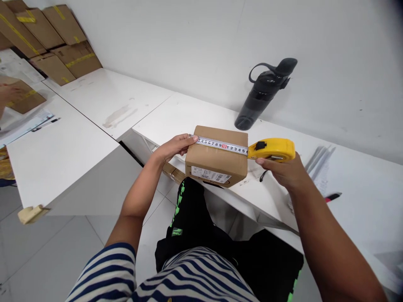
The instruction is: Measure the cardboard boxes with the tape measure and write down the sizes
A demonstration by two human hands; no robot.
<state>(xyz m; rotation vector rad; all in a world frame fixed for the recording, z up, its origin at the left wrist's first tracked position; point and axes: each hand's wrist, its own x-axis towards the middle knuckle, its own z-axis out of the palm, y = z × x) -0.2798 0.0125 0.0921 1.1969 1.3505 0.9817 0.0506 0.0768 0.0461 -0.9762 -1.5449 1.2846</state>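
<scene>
Yellow tape measure [278, 147] is gripped in R hand [286, 167], fingers wrapped round the case; most of them are hidden underneath, w/ thumb seen along the lower side. Metal blade [217, 145] is drawn across top of small cardboard box [217, 161], which is positioned at front edge of white table [201, 105]. Blade's end is pinned at box's L edge by L hand [174, 147], thumb on top & fingers nearly closed, mostly hidden behind box edge. Lowest numerals are covered by thumb; red 10 is legible. Shipping label [210, 174] is seen on near side, print too small to read. Box underside is hidden, so overhang can't be told.

Dark water bottle [260, 96] is stood behind, near wall. Papers [321, 167] & red/black pen [333, 196] at R are partly blocked by forearm. At far L, 2nd box [27, 98] is touched by another person's hand [9, 92], cut off by frame; stacked cartons [52, 29] are also cropped.
</scene>
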